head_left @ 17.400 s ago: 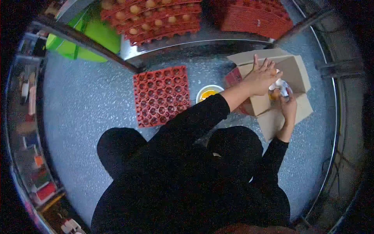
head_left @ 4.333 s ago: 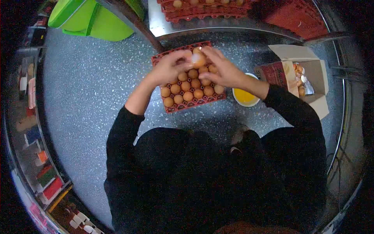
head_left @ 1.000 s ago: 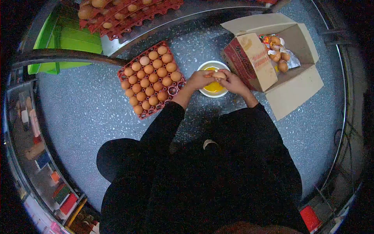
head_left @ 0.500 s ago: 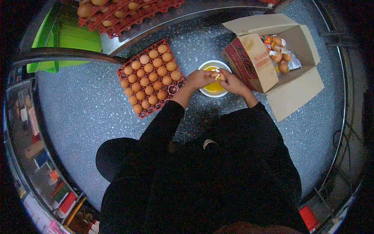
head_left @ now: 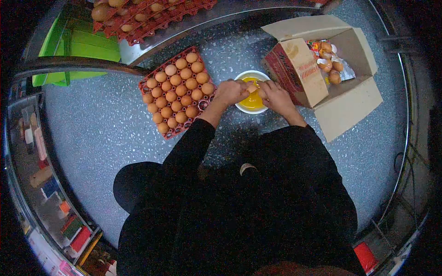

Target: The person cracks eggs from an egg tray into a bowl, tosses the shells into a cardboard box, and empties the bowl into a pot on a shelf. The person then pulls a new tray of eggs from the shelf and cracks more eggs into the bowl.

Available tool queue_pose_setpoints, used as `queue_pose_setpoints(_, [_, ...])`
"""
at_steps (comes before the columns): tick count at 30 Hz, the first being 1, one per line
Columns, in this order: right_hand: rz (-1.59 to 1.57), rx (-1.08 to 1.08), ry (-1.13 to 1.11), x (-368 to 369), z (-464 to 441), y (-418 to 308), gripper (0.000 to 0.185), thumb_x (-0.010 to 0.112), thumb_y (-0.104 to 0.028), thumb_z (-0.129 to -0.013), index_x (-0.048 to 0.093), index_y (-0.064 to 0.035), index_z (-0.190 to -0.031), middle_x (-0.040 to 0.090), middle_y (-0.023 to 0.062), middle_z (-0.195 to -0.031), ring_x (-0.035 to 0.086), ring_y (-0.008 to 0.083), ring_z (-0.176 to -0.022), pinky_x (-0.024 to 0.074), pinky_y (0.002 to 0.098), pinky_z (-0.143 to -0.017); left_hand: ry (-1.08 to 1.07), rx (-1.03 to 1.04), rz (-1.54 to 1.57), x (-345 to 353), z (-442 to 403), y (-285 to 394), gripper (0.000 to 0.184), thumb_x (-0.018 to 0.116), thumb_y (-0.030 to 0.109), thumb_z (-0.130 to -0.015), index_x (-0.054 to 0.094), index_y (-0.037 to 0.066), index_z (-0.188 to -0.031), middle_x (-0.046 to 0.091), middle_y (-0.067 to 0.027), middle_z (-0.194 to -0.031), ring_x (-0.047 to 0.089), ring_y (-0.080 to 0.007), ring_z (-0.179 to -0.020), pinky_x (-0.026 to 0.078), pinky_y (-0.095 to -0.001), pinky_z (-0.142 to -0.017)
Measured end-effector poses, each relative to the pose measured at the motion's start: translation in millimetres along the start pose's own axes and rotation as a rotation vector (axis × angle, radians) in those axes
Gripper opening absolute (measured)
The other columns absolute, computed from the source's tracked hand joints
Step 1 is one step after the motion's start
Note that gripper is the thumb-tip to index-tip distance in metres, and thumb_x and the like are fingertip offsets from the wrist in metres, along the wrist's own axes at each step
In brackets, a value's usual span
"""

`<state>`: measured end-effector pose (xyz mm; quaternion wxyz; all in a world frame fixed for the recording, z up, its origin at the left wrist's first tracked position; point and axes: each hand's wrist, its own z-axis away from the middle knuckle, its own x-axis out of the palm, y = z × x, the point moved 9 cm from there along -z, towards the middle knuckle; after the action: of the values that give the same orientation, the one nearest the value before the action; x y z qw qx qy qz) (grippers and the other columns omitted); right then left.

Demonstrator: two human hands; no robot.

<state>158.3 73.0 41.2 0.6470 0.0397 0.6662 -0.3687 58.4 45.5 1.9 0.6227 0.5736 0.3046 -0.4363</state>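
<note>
A white bowl [head_left: 252,111] with yellow egg [head_left: 252,100] in it stands on the speckled floor. My left hand [head_left: 230,93] is closed over its left rim, its fingertips pinching a cracked eggshell [head_left: 251,86] above the liquid. Over the right rim, my right hand [head_left: 277,97] has its fingers curled around the other side of the shell, which they mostly hide. Left of the bowl lies a red egg tray [head_left: 173,135] filled with brown eggs [head_left: 171,96], with several bare pockets along its near right edge.
An open cardboard box [head_left: 298,71] on the right holds broken eggshells [head_left: 334,77] and a wrapper. Stacked egg trays [head_left: 152,23] sit on a metal ledge at the back left, near a green plastic container [head_left: 92,48]. Shelving lines both sides.
My hands have turned and drawn slightly apart over the bowl. The egg between them now shows as broken shell, mostly covered by my fingers. Tray and box stay put.
</note>
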Motion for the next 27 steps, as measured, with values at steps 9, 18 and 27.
queue_pose_setpoints(9, [0.194, -0.055, 0.130, -20, 1, -15, 0.051, 0.058, -0.018, -0.068, 0.041, -0.0142, -0.116, 0.045, 0.0124, -0.090, 0.051, 0.0297, -0.082, 0.0472, 0.0383, -0.064, 0.300, 0.173, -0.107, -35, 8, 19, 0.034, 0.054, 0.030, -0.072, 0.054, 0.021, -0.105, 0.059, 0.0002, -0.091, 0.056, -0.0244, -0.068, 0.049, -0.0310, -0.059])
queue_pose_setpoints(18, [0.092, 0.028, 0.575, -174, 32, -39, 0.050, 0.065, -0.018, -0.065, 0.047, -0.0123, -0.111, 0.045, 0.0157, -0.103, 0.050, 0.0314, -0.090, 0.0454, 0.0363, -0.071, 0.554, 0.457, 0.137, -152, -21, 103, 0.037, 0.059, 0.030, -0.066, 0.056, 0.021, -0.102, 0.060, -0.0025, -0.091, 0.058, -0.0216, -0.076, 0.048, -0.0328, -0.063])
queue_pose_setpoints(27, [0.343, 0.585, 0.702, -222, 83, 86, 0.053, 0.059, -0.030, -0.075, 0.041, -0.0047, -0.119, 0.043, 0.0250, -0.112, 0.040, 0.0373, -0.108, 0.0357, 0.0395, -0.087, 0.282, 0.253, 0.470, -133, -104, 144, 0.054, 0.054, 0.043, -0.068, 0.045, 0.022, -0.117, 0.058, -0.0165, -0.086, 0.057, -0.0327, -0.075, 0.046, -0.0411, -0.067])
